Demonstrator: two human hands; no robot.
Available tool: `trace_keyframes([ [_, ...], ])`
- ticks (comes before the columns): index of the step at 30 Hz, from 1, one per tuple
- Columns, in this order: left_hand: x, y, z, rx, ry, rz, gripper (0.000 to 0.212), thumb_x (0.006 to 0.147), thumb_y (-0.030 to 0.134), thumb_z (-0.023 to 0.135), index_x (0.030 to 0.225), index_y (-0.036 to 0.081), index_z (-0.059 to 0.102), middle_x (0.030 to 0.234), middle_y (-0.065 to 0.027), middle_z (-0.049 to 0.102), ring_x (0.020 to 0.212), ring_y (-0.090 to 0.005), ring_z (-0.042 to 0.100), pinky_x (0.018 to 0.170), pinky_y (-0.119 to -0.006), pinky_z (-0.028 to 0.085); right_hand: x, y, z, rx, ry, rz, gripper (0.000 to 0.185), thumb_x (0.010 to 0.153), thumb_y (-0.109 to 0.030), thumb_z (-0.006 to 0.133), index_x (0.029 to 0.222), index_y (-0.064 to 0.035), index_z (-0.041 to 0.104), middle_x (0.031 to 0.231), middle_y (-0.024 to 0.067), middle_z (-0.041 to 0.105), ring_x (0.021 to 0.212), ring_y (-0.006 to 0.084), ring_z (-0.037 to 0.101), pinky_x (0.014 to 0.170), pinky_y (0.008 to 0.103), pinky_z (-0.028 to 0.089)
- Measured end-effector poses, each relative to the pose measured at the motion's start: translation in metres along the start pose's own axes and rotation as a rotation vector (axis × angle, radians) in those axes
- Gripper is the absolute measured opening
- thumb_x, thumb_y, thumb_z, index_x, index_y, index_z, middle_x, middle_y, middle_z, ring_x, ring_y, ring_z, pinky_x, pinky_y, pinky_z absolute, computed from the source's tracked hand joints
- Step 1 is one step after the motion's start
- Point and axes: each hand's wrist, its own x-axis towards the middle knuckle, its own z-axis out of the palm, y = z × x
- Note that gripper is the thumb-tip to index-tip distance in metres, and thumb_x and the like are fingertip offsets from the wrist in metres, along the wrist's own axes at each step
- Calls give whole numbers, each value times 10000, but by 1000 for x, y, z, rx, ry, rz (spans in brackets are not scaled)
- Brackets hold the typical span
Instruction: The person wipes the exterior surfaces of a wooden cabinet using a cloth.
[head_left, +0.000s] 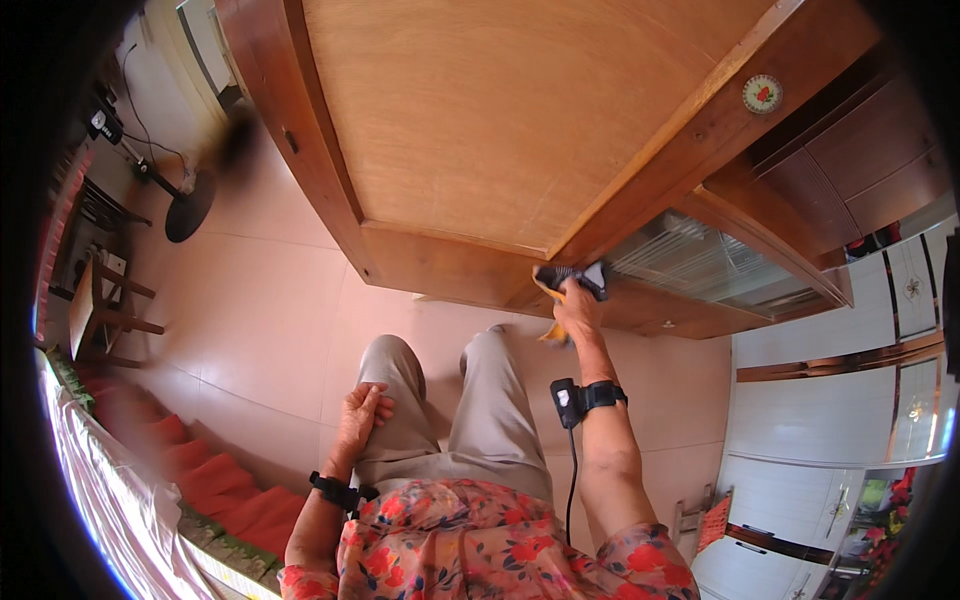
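Observation:
My right hand (579, 306) is closed on a dark and yellow cloth (579, 277), which lies against the lower frame of a wooden cabinet door (450, 127). Part of the cloth hangs below my fingers. My left hand (367, 411) rests near my left thigh, its fingers loosely curled, with nothing visible in it. To the right of the cloth is a glass-fronted section (697, 259) of the wooden cabinet. A round knob with a red flower (763, 94) sits on the upright frame, up and to the right.
A round-based black stand (189, 206) and a wooden stool (94, 307) stand at the left. Red fabric (225, 480) covers a long seat at the lower left. White cabinets (810, 420) line the right side. A cable hangs from my right forearm device (567, 403).

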Motion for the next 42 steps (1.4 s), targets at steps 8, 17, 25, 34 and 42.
trace_keyframes([
  [8, 1, -8, -9, -3, 62, 11, 245, 959, 242, 485, 1023, 34, 598, 731, -48, 650, 560, -81, 572, 487, -205, 441, -62, 31, -49, 1132, 64, 252, 473, 717, -2, 541, 1189, 1, 516, 1059, 64, 615, 945, 172, 590, 858, 287, 463],
  [17, 4, -13, -7, -31, 31, 68, 247, 961, 234, 481, 1020, 22, 591, 712, -51, 636, 555, -92, 568, 489, -209, 441, -80, 14, -278, 601, 869, -162, 495, 770, -10, 580, 1246, 65, 467, 1149, 135, 576, 1049, 214, 536, 928, 316, 414],
  [25, 11, -24, -2, -51, -6, 68, 250, 968, 225, 465, 1039, 15, 580, 717, -54, 630, 550, -89, 559, 487, -212, 438, -41, -112, -508, 130, 1381, -445, 378, 790, -166, 600, 1152, -65, 558, 979, 121, 637, 849, 279, 617, 782, 360, 477],
  [34, -5, -8, -8, -91, 34, 72, 238, 968, 236, 472, 1037, 37, 582, 714, -33, 618, 552, -73, 549, 484, -196, 427, 27, -183, -522, -236, 1473, -598, 226, 733, -137, 610, 927, -41, 547, 905, 197, 581, 888, 383, 557, 767, 449, 447],
  [42, 12, -9, -7, -35, 7, 30, 230, 963, 238, 478, 1033, 44, 580, 708, -25, 619, 527, -69, 537, 460, -200, 418, 16, -151, -447, -381, 1187, -706, 206, 759, -169, 595, 946, -86, 575, 901, 124, 537, 922, 328, 534, 770, 431, 445],
])
